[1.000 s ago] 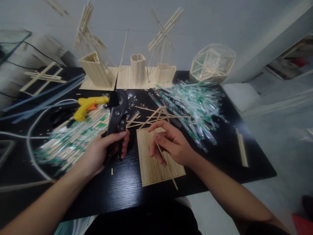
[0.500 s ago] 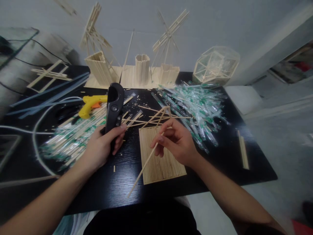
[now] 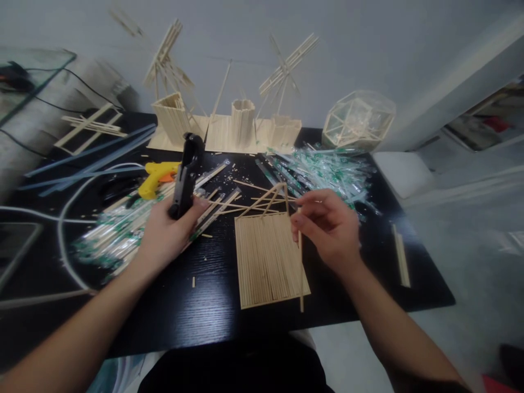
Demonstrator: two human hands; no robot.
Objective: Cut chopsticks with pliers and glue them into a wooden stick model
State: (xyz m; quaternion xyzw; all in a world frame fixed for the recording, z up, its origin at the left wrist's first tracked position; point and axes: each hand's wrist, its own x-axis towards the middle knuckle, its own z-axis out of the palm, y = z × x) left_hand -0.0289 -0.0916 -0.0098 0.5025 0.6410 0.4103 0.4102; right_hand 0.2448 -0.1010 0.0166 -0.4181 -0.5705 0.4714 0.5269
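Observation:
My left hand [image 3: 170, 232] is wrapped round a black hand tool [image 3: 185, 185] with a curved upper end, held upright left of the middle. Between the fingertips of my right hand [image 3: 333, 232] is a thin wooden stick [image 3: 301, 273]. It points down towards me along the right edge of a flat panel of wooden sticks [image 3: 266, 262] lying on the table. At the panel's far edge several sticks form a peaked frame [image 3: 272, 194]; how it is joined there is not clear.
A yellow glue gun [image 3: 155, 179] lies beyond a pile of wrapped wooden sticks [image 3: 118, 229] on the black table [image 3: 213, 305]. Stick-built towers [image 3: 243, 123] and a polyhedron [image 3: 358, 121] stand at the back. Crumpled plastic wrappers [image 3: 331, 174] lie on the right; sticks [image 3: 401, 256] lie near the right edge.
My right hand has moved right with the stick, from over the panel to its right edge, and the stick has swung from slanted to nearly straight. The black tool has turned in my left hand.

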